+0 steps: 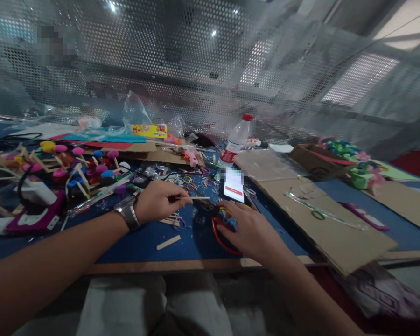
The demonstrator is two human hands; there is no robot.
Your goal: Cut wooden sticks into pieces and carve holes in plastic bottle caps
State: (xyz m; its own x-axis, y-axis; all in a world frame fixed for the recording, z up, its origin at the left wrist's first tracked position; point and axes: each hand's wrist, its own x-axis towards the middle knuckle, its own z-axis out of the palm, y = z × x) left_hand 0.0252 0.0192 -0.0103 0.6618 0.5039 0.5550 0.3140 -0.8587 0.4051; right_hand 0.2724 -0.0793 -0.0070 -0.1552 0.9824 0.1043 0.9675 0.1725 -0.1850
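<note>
My left hand (163, 201), with a metal watch on its wrist, pinches a thin wooden craft stick (200, 198) that points right. My right hand (250, 228) is wrapped round a pair of pliers (213, 209) with red and yellow handles. Their dark jaws are up against the stick, but whether they bite on it I cannot tell. On the blue tabletop below lies a loose craft stick (168, 242). More sticks (171, 219) and a purple rubber band (179, 224) are beside my left hand.
A phone (234, 184) with a lit screen and a red-capped bottle (235, 142) stand beyond my hands. Cardboard sheets (322, 219) cover the right side. Sticks with coloured clay balls (79, 151) crowd the left. A cardboard box (313, 161) is at the back right.
</note>
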